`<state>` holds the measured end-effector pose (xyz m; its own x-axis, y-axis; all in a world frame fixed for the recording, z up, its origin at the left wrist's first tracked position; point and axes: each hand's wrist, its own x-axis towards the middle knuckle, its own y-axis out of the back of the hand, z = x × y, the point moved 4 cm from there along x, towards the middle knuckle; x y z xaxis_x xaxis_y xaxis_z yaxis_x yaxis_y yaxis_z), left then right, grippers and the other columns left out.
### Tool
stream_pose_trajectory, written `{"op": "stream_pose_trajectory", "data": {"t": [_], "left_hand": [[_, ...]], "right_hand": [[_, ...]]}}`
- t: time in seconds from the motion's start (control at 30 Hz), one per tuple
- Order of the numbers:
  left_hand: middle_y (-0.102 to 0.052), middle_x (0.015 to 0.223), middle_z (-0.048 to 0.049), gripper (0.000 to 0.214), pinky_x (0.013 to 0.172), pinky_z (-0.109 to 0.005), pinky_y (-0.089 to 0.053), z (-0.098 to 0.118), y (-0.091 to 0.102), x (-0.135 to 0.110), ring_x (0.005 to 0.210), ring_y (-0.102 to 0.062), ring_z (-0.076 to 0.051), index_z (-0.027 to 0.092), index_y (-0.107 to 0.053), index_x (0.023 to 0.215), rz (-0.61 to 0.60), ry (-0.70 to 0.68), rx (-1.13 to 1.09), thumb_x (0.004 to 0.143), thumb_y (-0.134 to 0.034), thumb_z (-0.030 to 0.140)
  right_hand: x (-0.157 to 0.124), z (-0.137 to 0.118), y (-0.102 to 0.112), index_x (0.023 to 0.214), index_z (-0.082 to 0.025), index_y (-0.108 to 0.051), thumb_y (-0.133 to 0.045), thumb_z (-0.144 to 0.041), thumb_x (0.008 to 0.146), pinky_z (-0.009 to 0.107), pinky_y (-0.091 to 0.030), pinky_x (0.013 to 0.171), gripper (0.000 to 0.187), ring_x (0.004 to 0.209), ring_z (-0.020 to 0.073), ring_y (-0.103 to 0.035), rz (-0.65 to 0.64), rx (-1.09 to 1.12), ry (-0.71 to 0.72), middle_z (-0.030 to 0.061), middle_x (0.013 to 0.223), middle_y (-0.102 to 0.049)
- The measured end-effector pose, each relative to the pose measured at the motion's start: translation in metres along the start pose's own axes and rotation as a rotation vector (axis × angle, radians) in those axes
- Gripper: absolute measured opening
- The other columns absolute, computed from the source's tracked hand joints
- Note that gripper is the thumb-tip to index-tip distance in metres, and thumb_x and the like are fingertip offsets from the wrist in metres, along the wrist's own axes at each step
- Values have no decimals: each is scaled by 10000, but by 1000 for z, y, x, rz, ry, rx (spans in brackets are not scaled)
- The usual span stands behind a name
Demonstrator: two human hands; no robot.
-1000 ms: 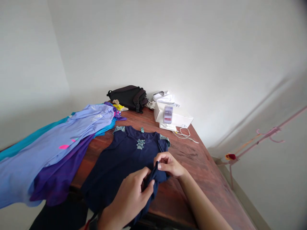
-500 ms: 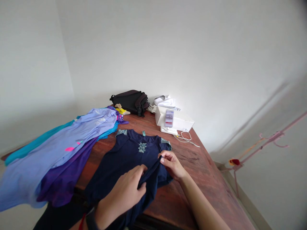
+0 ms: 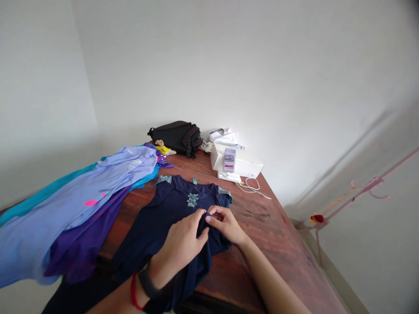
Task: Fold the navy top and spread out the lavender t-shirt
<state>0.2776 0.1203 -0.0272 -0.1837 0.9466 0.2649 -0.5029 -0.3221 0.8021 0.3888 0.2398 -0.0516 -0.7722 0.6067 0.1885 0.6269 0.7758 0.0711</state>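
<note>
A navy dress (image 3: 157, 222) with patterned sleeve trims and a small patterned patch below its neckline lies on the wooden table (image 3: 262, 231), its lower part hanging over the front edge. My right hand (image 3: 225, 224) pinches a fold of the dress between thumb and fingers. Close beside it, my left hand (image 3: 188, 233) is curled round the same bunched cloth, the fingertips of both hands almost touching. A dark band (image 3: 148, 279) and a red cord (image 3: 133, 292) circle my left wrist. Some of the bunched fabric is hidden behind my left hand.
Lilac, purple and teal garments (image 3: 98, 187) are heaped on the left and hang off the table. At the back are a black bag (image 3: 175, 136), a white box (image 3: 244, 163) and a white cable (image 3: 252, 187). A pink rack (image 3: 353, 196) stands at the right.
My right hand has moved left with its pinch of cloth until it meets my left hand. My left hand has risen slightly, and the fold has been drawn inward. The view has shifted a little.
</note>
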Motion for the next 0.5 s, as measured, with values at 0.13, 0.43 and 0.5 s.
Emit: {"op": "stream_pose_trajectory", "data": {"t": [0.13, 0.43, 0.5], "left_hand": [[-742, 1147, -113, 356, 799, -353, -533, -3, 3, 2, 1019, -731, -297, 234, -582, 1306, -16, 37, 31, 973, -461, 202], [-743, 1135, -144, 473, 897, -343, -552, -16, 0, -9, 1072, -717, -279, 177, -627, 1302, -94, 37, 53, 862, -488, 74], [-734, 1167, -161, 531, 938, -370, -553, -21, -1, -17, 1101, -707, -289, 157, -611, 1347, -100, 25, 57, 841, -481, 57]], "right_hand": [[0, -3, -2, 769, -184, -643, -810, -504, 780, 256, -428, 664, 361, 719, 136, -514, -17, -28, 27, 0, 758, -599], [-3, -5, 9, 784, -187, -654, -849, -443, 751, 232, -386, 634, 324, 666, 109, -461, 115, 81, 26, -26, 732, -554], [-4, -5, 12, 776, -187, -653, -854, -441, 745, 231, -373, 623, 325, 648, 104, -452, 132, 102, 12, -28, 722, -549]]}}
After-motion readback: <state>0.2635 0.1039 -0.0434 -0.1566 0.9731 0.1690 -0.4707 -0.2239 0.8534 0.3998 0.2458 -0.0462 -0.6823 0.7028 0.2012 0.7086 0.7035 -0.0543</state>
